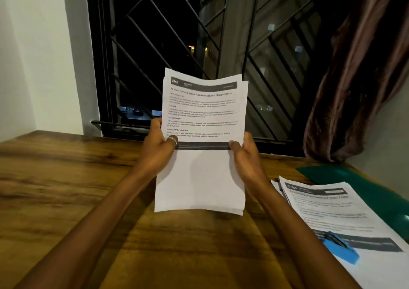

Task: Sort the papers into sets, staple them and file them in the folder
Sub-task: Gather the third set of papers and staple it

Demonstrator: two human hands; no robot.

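Observation:
I hold a stack of printed white papers [201, 116] upright above the wooden table [66, 178]; the top sheet is headed "2940". My left hand [158, 147] grips the stack's left edge, thumb on the front. My right hand [245, 153] grips the right edge. A second pile of papers [345, 213], headed "3793", lies flat at the right. On it rests a blue stapler [340, 249]. A green folder [345, 173] lies under and behind that pile.
A barred window [199, 45] stands directly behind the table, dark outside. A brown curtain [358, 78] hangs at the right, its end near the folder. A white wall [33, 56] bounds the left.

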